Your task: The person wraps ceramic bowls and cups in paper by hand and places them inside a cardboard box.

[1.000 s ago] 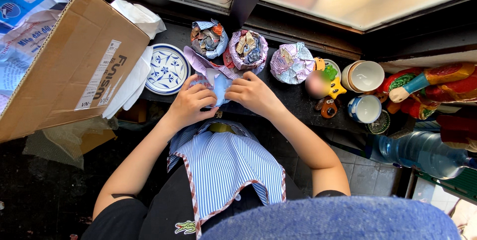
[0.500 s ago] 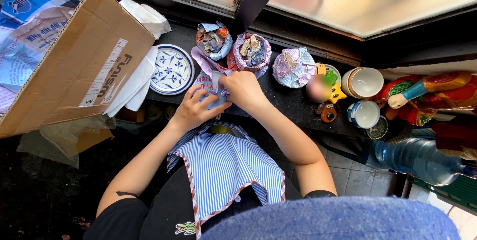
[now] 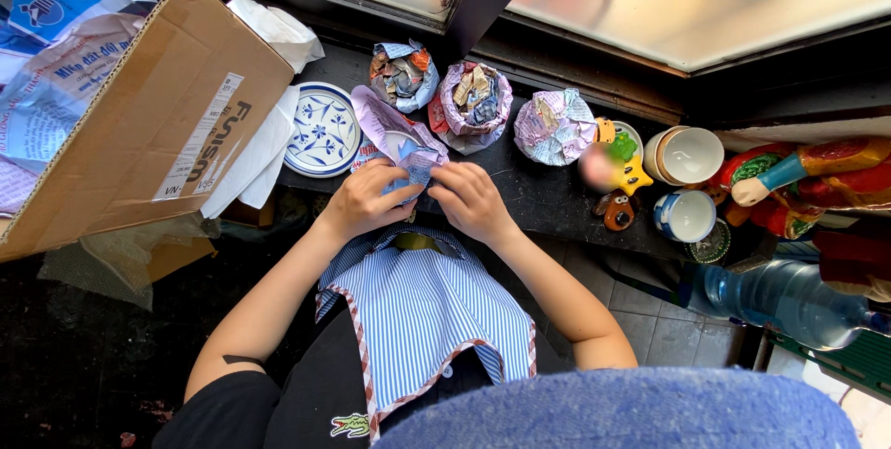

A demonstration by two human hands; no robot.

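Big cardboard box (image 3: 139,124) crowds your left; the dark ledge (image 3: 538,189) runs under the window, with three paper-wrapped bundles (image 3: 473,105) lined along the back and bare cups (image 3: 685,154) to the right. Your left hand (image 3: 362,200) and right hand (image 3: 471,200) meet at the ledge's front edge, fingers pinched on the paper-wrapped cup (image 3: 408,156). Paper's light and crumply; the cup inside likely breaks, so grip around its body. Little free room, only the strip toward the figurines (image 3: 617,210).
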